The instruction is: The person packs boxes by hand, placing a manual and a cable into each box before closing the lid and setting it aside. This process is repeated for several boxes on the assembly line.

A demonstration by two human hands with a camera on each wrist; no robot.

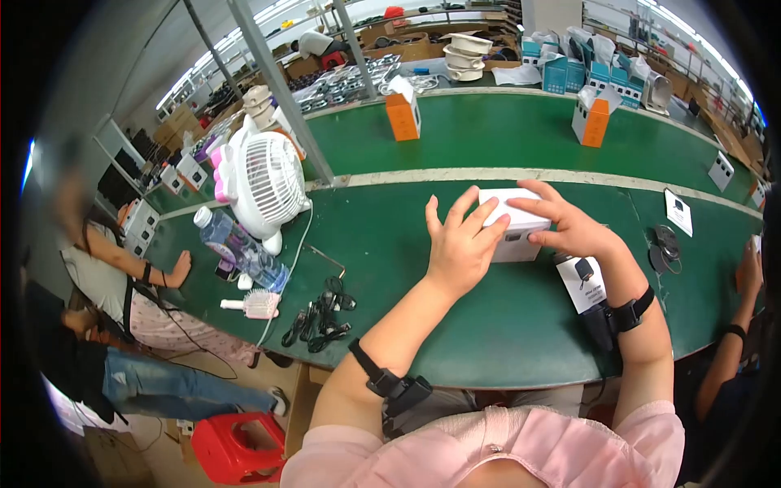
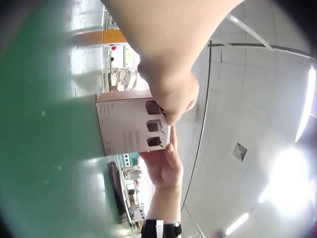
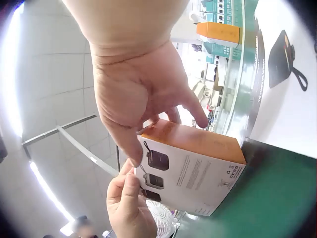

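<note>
A small white box [image 1: 516,244] with an orange side [image 3: 198,140] stands upright on the green table, close in front of the person. Pictures of three dark devices are printed on its white face [image 2: 126,124]. My left hand [image 1: 464,248] holds the box's top left edge, thumb and fingertips at the lid. From the other side my right hand [image 1: 573,224] grips the upper part, thumb on the printed face and fingers over the top. In the right wrist view, the left thumb and forefinger [image 3: 130,196] meet at the top corner. Beside the right forearm lies a printed leaflet [image 1: 582,285].
Left on the table are a white fan [image 1: 272,175], a water bottle [image 1: 244,252], a hairbrush [image 1: 254,305] and black cables [image 1: 317,317]. A dark corded item [image 1: 665,248] and a white card [image 1: 678,211] lie right. Orange-and-white boxes [image 1: 403,114] stand beyond the rail. People sit either side.
</note>
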